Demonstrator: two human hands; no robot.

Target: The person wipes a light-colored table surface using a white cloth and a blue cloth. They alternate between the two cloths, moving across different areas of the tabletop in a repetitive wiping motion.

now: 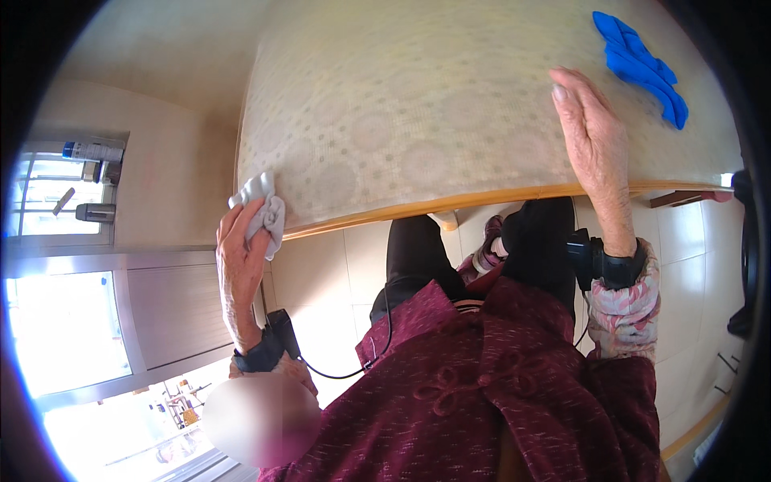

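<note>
At the left corner of the table, my left hand (241, 247) grips a crumpled pale grey-white cloth (271, 223), which bunches out past the fingertips. My right hand (593, 135) is over the right part of the table, its fingers extended close together and the thumb alongside; no object shows in it. Part of the palm is turned from view. Just beyond that hand, a crumpled blue cloth (641, 66) lies on the patterned tablecloth (415, 114).
The table's wooden edge (421, 211) runs in front of my lap. On the left are a window ledge with a dark grey container (95, 212) and a blue-and-white container (90, 150). Cables hang from the black wrist devices. Pale floor tiles (680, 241) show below.
</note>
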